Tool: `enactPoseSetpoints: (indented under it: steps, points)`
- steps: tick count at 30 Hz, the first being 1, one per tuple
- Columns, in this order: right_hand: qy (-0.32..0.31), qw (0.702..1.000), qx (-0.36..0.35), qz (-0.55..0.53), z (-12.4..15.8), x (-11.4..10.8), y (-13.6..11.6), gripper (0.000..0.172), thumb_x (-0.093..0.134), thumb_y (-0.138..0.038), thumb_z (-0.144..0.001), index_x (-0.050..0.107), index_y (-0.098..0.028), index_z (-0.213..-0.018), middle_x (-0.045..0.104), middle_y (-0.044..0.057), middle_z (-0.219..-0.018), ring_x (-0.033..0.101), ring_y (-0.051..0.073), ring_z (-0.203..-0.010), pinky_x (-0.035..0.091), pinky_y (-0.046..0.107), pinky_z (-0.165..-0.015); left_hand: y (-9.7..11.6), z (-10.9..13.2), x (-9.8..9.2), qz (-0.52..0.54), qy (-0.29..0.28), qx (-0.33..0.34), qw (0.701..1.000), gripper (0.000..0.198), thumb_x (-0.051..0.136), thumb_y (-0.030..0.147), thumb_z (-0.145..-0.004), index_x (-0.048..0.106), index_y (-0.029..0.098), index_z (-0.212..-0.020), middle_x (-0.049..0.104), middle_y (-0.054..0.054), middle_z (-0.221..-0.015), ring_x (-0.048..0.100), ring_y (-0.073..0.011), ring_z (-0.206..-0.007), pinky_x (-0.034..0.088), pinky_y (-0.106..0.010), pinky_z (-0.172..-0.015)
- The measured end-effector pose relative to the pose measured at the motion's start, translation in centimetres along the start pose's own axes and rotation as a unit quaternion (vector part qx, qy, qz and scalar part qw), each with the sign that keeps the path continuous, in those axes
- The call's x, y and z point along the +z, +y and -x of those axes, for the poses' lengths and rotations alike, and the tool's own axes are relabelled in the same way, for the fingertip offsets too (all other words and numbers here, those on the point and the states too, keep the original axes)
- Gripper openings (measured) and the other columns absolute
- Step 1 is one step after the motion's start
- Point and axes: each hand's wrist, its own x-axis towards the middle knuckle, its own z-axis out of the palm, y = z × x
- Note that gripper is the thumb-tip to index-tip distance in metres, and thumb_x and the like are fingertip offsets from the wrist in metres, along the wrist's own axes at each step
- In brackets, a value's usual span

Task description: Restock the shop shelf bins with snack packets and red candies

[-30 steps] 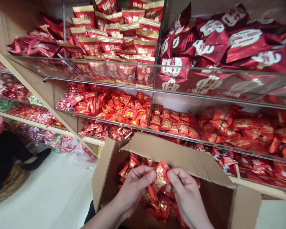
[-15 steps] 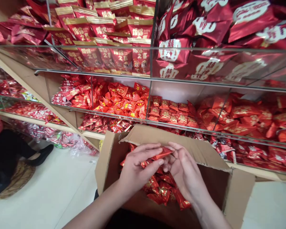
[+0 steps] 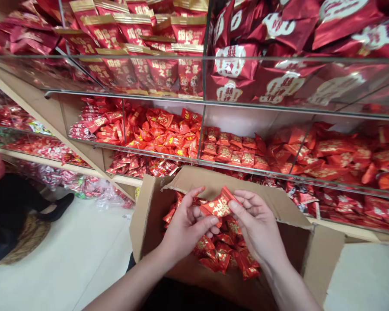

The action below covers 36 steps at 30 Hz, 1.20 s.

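Note:
A small red candy packet [image 3: 218, 208] with gold characters is held above an open cardboard box. My right hand [image 3: 257, 224] pinches its right end between thumb and fingers. Close to the packet's left end, my left hand [image 3: 188, 224] has its thumb and index finger spread apart, and its other fingers curl partly behind and below the packet. Whether those curled fingers touch it is hard to see. Beneath both hands, several similar red packets [image 3: 214, 255] lie heaped in the cardboard box [image 3: 152, 203], whose flaps stand open.
Clear-fronted shelves [image 3: 168, 149] with red packets rise behind the box. Larger dark red bags [image 3: 233, 62] and gold-topped bags [image 3: 189, 32] fill the upper shelf. At left, a person's leg and black shoe [image 3: 60, 207] rest near a woven stool [image 3: 29, 242] on the pale floor.
The packet has turned so its gold-printed face shows, with my right hand gripping its end. My left index finger has lifted away from the packet. The view has shifted slightly.

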Motion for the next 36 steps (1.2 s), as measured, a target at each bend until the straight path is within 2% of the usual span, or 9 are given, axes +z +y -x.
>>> enactPoseSetpoints:
  steps: [4,8,13,16,19,23,27,33,36]
  points:
    - [-0.007,0.999,0.026,-0.038,0.1,-0.2,0.1,0.026,0.073,-0.021,-0.061,0.058,-0.019,-0.082,0.064,-0.001,-0.073,0.056,0.007,-0.065,0.045,0.019,-0.065,0.6,0.3,-0.9,-0.028,-0.065,0.040,0.997,0.063,0.058,0.019,-0.077,0.021,0.025,-0.127,0.056,0.002,-0.074,0.053,-0.0070,-0.061,0.042,-0.020,-0.057]
    - [-0.019,0.995,0.055,-0.084,0.7,0.0,0.4,0.021,0.072,-0.022,-0.061,0.057,-0.019,-0.076,0.061,-0.002,-0.070,0.055,0.008,-0.064,0.045,0.020,-0.063,1.1,0.4,-1.5,-0.063,-0.132,0.060,0.987,0.055,0.053,0.017,-0.080,0.024,0.027,-0.125,0.054,0.000,-0.083,0.052,-0.0080,-0.072,0.041,-0.022,-0.066]
    - [0.020,0.999,-0.003,-0.038,1.2,0.2,0.7,0.024,0.070,-0.025,-0.064,0.056,-0.021,-0.083,0.060,-0.002,-0.075,0.053,0.008,-0.065,0.044,0.020,-0.062,0.9,0.3,-0.8,-0.029,-0.100,0.039,0.994,0.058,0.059,0.020,-0.076,0.025,0.029,-0.122,0.053,-0.003,-0.100,0.053,-0.0123,-0.086,0.042,-0.029,-0.077]
    - [-0.036,0.998,-0.008,0.057,1.5,-0.4,0.6,0.029,0.066,-0.026,-0.069,0.053,-0.023,-0.095,0.059,-0.001,-0.080,0.053,0.009,-0.069,0.043,0.021,-0.063,0.9,0.5,-1.0,-0.031,-0.095,0.014,0.995,0.057,0.059,0.021,-0.075,0.027,0.027,-0.122,0.054,-0.004,-0.098,0.055,-0.0144,-0.087,0.043,-0.030,-0.078]
    - [-0.080,0.989,-0.025,0.126,1.7,-1.3,0.1,0.031,0.064,-0.026,-0.071,0.053,-0.024,-0.099,0.055,-0.003,-0.073,0.051,0.008,-0.065,0.042,0.020,-0.061,1.1,0.5,-1.5,-0.083,-0.122,0.006,0.989,0.056,0.057,0.019,-0.077,0.028,0.026,-0.125,0.055,-0.005,-0.101,0.053,-0.0157,-0.093,0.040,-0.033,-0.085]
    - [-0.106,0.981,-0.007,0.162,1.7,-1.8,-0.5,0.031,0.061,-0.031,-0.072,0.053,-0.024,-0.102,0.055,-0.002,-0.074,0.050,0.010,-0.067,0.042,0.021,-0.062,1.2,0.6,-1.3,-0.080,-0.124,0.002,0.989,0.059,0.057,0.021,-0.077,0.028,0.027,-0.128,0.056,-0.004,-0.100,0.053,-0.0145,-0.089,0.040,-0.034,-0.085]
    - [-0.110,0.967,0.014,0.228,1.8,-2.1,-0.5,0.027,0.060,-0.037,-0.072,0.059,-0.021,-0.094,0.054,-0.001,-0.068,0.048,0.011,-0.063,0.040,0.022,-0.059,1.1,0.6,-1.1,-0.053,-0.134,0.000,0.990,0.060,0.058,0.021,-0.075,0.031,0.026,-0.128,0.056,-0.004,-0.097,0.052,-0.0132,-0.086,0.040,-0.033,-0.084]
    - [-0.096,0.976,0.053,0.187,2.1,-2.2,-0.5,0.028,0.063,-0.041,-0.069,0.061,-0.019,-0.086,0.054,-0.002,-0.060,0.048,0.009,-0.056,0.039,0.022,-0.056,2.5,0.4,-1.5,-0.083,-0.179,-0.026,0.980,0.061,0.057,0.020,-0.075,0.029,0.025,-0.129,0.055,-0.002,-0.088,0.052,-0.0122,-0.081,0.041,-0.031,-0.078]
    - [-0.113,0.975,0.068,0.178,2.1,-1.9,-0.9,0.027,0.066,-0.040,-0.065,0.061,-0.019,-0.082,0.057,-0.002,-0.064,0.050,0.010,-0.059,0.040,0.022,-0.058,3.4,-0.1,-1.3,-0.150,-0.201,-0.038,0.967,0.056,0.056,0.016,-0.074,0.035,0.023,-0.125,0.055,-0.002,-0.089,0.051,-0.0115,-0.081,0.041,-0.027,-0.075]
